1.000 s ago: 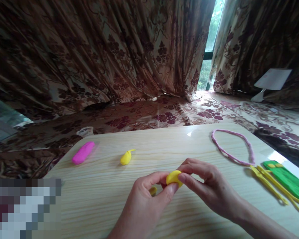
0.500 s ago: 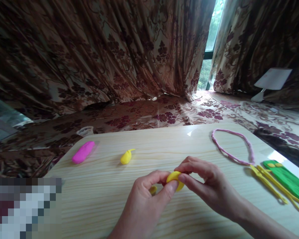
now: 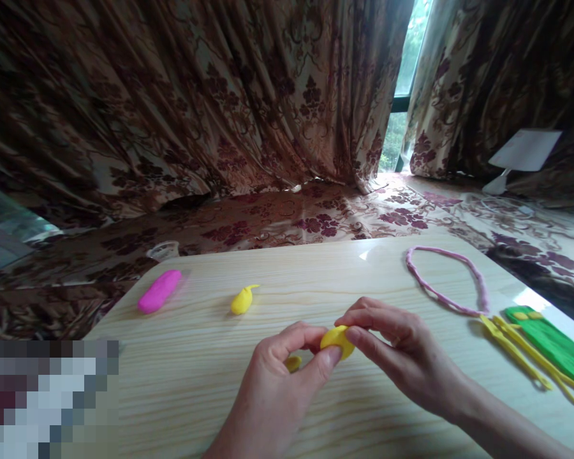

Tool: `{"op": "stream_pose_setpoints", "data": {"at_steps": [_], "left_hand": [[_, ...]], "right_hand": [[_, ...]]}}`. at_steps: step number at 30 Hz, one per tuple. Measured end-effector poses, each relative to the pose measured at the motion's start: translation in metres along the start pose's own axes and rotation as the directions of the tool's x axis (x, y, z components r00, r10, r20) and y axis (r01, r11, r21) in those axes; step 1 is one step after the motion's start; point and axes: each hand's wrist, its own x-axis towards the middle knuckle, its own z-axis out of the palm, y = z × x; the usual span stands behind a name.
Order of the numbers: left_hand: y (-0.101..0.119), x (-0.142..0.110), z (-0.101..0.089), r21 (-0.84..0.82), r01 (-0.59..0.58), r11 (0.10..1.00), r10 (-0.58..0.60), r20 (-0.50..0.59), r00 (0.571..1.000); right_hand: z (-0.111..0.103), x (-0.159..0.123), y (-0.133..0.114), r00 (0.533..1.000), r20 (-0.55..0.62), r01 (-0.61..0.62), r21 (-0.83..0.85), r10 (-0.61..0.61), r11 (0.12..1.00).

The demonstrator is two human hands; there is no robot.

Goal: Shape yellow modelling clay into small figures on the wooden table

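Between both hands, just above the table, is a small flattened piece of yellow modelling clay [image 3: 337, 342]. My left hand [image 3: 287, 373] pinches its left side between thumb and fingers. On the right side, the thumb and fingertips of my right hand [image 3: 397, 344] grip the same piece. Another yellow clay bit [image 3: 293, 364] shows through the gap of my left hand, partly hidden by it. Farther back lies a yellow clay lump [image 3: 242, 301] with a thin pointed tail.
A pink clay block [image 3: 160, 292] lies at the table's left. To the right are a twisted pink clay loop [image 3: 476, 280], thin yellow clay strips [image 3: 519, 354] and a flat green clay slab [image 3: 555, 350]. A white lamp [image 3: 523, 151] stands beyond the wooden table [image 3: 196, 395].
The yellow clay between my fingers has been turned, so it looks rounder and shows a broader face. Both hands stay in nearly the same place.
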Motion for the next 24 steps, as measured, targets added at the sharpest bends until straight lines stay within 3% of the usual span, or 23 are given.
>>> {"op": "stream_pose_setpoints", "data": {"at_steps": [6,12,17,24], "left_hand": [[0.0008,-0.0004,0.0005,-0.026,0.011,1.000,-0.010,0.024,1.000],[0.0028,-0.0010,0.0013,0.074,-0.039,0.996,0.039,0.003,0.999],[0.0021,0.0010,0.0030,0.147,-0.114,0.983,0.109,0.046,0.993],[-0.0005,-0.0003,0.0024,0.168,-0.115,0.979,0.103,0.080,0.992]], "right_hand": [[0.0007,0.0004,-0.0002,1.000,0.000,0.008,0.016,-0.008,1.000],[0.0017,-0.0003,0.0010,1.000,0.007,0.002,0.024,-0.002,1.000],[0.0026,-0.0004,0.0035,1.000,0.013,0.026,0.038,-0.027,0.999],[0.0037,-0.0017,0.0057,0.999,0.021,0.033,0.074,-0.035,0.997]]}}
